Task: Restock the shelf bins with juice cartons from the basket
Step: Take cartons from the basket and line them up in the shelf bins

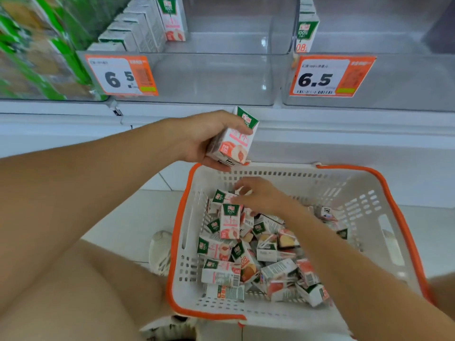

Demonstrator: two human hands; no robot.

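A white basket point(376, 212) with an orange rim sits on the floor, holding a loose heap of juice cartons point(256, 252). The right hand point(261, 195) reaches into it, fingers curled around a carton at the heap's far edge. Above the basket's far rim, the left hand point(204, 139) grips one peach carton point(234, 139). Beyond, a clear shelf bin point(209, 80) holds a row of cartons along its left side; the bin to its right point(398, 82) holds a few at its left.

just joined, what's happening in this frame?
A person is restocking juice cartons. The left hand holds one peach carton above the white basket, below the clear shelf bin, which has a row of cartons only on its left side. The right hand reaches into the basket's loose cartons; whether it grips one is unclear.
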